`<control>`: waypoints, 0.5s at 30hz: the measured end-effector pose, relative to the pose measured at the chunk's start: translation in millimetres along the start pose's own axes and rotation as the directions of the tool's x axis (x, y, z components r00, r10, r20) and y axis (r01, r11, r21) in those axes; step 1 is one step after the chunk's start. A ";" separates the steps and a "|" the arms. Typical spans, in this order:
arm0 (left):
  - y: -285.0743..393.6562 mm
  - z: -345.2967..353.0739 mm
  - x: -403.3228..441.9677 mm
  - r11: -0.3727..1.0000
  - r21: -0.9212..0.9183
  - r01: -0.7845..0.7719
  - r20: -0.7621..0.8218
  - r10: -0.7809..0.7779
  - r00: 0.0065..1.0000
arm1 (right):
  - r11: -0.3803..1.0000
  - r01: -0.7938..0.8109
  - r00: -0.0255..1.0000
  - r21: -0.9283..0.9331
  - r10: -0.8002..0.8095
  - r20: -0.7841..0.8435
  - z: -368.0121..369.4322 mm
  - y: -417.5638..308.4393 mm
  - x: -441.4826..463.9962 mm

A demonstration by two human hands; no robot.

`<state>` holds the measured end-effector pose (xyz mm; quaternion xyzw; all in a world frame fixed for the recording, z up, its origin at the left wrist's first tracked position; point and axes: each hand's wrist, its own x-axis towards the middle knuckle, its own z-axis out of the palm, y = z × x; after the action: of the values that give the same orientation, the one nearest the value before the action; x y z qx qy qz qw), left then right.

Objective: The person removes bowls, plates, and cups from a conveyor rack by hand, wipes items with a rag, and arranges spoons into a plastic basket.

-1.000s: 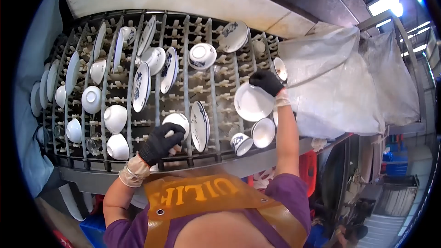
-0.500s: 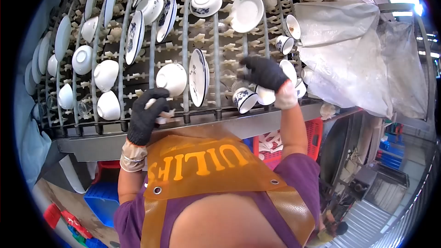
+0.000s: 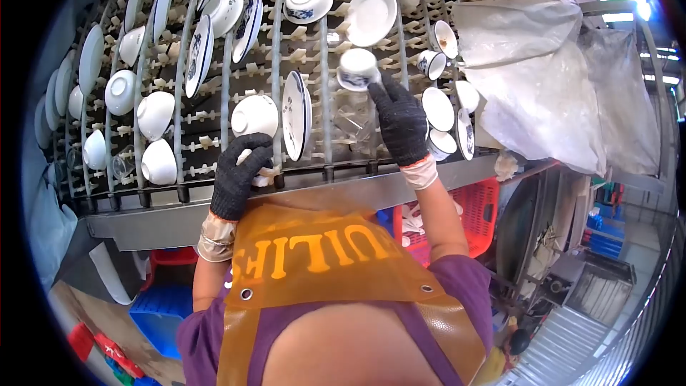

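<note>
Cup [image 3: 357,70], white with a blue pattern and slightly blurred, is located over the pegged rack [image 3: 276,43], just below the round white plate [image 3: 372,16] in view. Gloved right hand [image 3: 400,126] pinches the cup at its lower right edge — fingertips only. Clear glass [image 3: 353,124] sits beside this hand. Gloved left hand [image 3: 243,177] is curled around a whitish piece [image 3: 265,176], near the rack's front edge. White bowl [image 3: 255,114] lies just beyond its fingers; a patterned plate [image 3: 293,116] stands on edge alongside.
</note>
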<state>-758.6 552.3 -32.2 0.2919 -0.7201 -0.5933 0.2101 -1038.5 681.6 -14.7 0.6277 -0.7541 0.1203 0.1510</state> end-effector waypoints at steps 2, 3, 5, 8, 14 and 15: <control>-12.0 -0.2 -2.7 1.000 0.001 -0.018 -0.012 0.018 1.000 | 0.997 -0.071 0.988 0.027 0.067 0.140 4.5 5.5 -11.6; -17.9 1.2 -5.3 1.000 0.003 -0.023 -0.025 0.023 0.999 | 0.978 -0.191 0.973 0.088 0.177 0.147 -0.6 3.7 -18.9; -25.4 6.0 -11.0 0.998 -0.060 0.002 -0.083 -0.007 0.996 | 0.961 -0.275 0.958 0.033 0.270 0.097 -1.9 3.6 -38.2; -17.6 11.0 -7.5 0.966 -0.221 0.132 -0.104 -0.158 0.982 | 0.958 -0.281 0.950 -0.062 0.287 0.121 22.3 7.4 -75.8; -19.5 21.1 -3.7 0.958 -0.244 0.152 -0.093 -0.180 0.979 | 0.663 -0.444 0.876 0.603 0.462 0.136 -7.2 36.5 -78.5; -21.8 20.6 -3.1 0.996 -0.077 0.036 -0.077 -0.042 0.996 | 0.334 -0.563 0.764 0.756 0.559 0.322 -21.3 43.3 -71.0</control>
<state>-765.9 566.8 -57.6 0.3207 -0.6824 -0.6124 0.2375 -1067.6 762.1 -21.5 0.3239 -0.7759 0.4986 -0.2108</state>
